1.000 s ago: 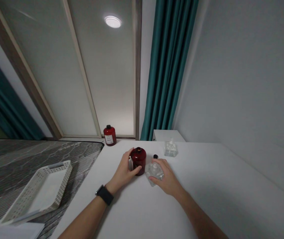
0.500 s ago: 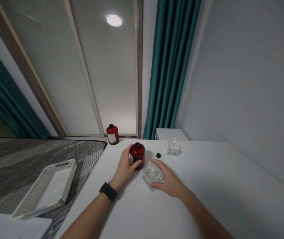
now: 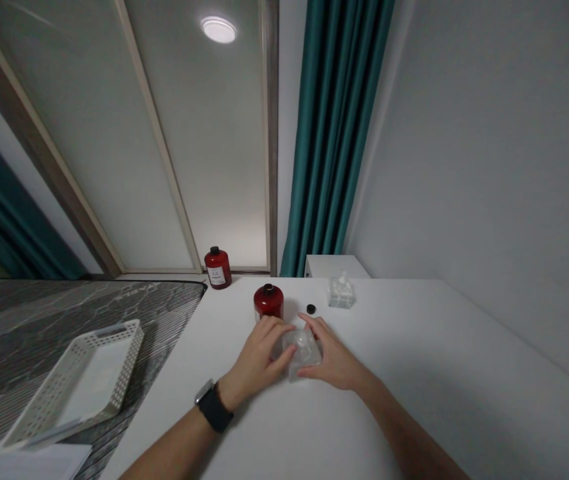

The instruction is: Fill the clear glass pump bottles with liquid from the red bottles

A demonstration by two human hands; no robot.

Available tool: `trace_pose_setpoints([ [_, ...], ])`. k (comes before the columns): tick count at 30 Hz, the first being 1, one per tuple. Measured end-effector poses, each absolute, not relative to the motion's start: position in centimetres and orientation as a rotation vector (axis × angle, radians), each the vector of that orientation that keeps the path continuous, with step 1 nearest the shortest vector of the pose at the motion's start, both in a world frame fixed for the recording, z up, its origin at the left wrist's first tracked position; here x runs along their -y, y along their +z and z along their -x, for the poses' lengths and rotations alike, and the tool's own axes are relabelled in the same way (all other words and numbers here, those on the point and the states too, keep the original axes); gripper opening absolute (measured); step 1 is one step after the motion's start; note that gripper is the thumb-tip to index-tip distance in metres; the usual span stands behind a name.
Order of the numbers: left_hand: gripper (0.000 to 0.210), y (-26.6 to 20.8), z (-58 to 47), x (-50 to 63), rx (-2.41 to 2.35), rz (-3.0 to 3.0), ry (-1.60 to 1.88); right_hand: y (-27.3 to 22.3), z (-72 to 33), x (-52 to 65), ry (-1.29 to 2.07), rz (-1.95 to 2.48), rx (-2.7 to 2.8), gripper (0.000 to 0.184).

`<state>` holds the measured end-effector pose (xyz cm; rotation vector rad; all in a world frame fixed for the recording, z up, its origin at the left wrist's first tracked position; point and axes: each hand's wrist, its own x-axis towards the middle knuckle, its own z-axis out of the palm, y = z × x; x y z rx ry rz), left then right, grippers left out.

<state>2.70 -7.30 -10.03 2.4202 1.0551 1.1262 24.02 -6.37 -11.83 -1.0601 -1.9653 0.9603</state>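
My left hand point(image 3: 264, 357) and my right hand point(image 3: 333, 357) are curled around opposite sides of a squat, clear glass bottle point(image 3: 303, 350) on the white table. My left thumb lies over the near part of the glass, and the fingers partly cover its sides. Just behind my left hand stands a dark red bottle point(image 3: 268, 302) with no cap on its neck; the hand hides its lower part. A small black cap point(image 3: 311, 309) rests on the table beyond my right fingertips.
A second red bottle point(image 3: 218, 270), capped in black and labelled white, stands at the table's far left corner. Another clear glass bottle point(image 3: 341, 293) is at the back right. Left of the white table point(image 3: 364, 413) are a white perforated basket point(image 3: 127, 380) and papers point(image 3: 29, 460).
My left hand has let go of the uncapped red bottle and moved right and nearer, onto the clear glass bottle. My right hand stays on the glass. The view has shifted slightly.
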Motion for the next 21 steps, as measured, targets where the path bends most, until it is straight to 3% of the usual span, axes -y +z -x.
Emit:
trace_pose_setpoints([
  [13, 0.016, -10.4, -3.2, 7.2, -0.996, -2.219, 1.032, -12.4, -24.3, 6.4, 1.051, 1.097, 2.02, 0.115],
  [21, 0.017, -9.6, -2.9, 7.3, -0.955, -2.208, 0.989, -10.4, -24.8, 6.7, 0.966, 1.229, 2.205, 0.08],
])
